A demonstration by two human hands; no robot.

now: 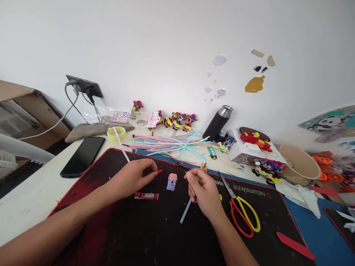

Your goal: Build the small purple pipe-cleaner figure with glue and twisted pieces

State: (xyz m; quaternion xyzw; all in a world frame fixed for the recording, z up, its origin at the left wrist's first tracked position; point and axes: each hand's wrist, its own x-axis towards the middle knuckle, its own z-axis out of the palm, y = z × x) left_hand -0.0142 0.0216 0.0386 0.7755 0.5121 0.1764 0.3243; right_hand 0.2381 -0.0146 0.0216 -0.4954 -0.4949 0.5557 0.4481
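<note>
My left hand (140, 175) is closed in a pinch on a small pointed red piece (160, 171) that pokes out past the fingertips. To its right, my right hand (202, 189) has thumb and finger pressed together; a tiny greenish speck shows at the tips, too small to name. From under that hand a grey translucent stick (185, 211) slants down; whether the fingers hold it is hidden. Between the hands lies a small pink-and-purple figure (172, 182). A red lighter (146, 196) rests just below my left hand. Scissors (240, 210) with red and yellow handles lie right of my right hand.
Pastel pipe cleaners (169, 143) are spread behind the black mat (155, 236). A phone (82, 157), a yellow tape roll (116, 134), a green lighter (212, 152) and a tilted black flask (217, 122) surround it. Several small colourful figures (181, 121) stand by the wall.
</note>
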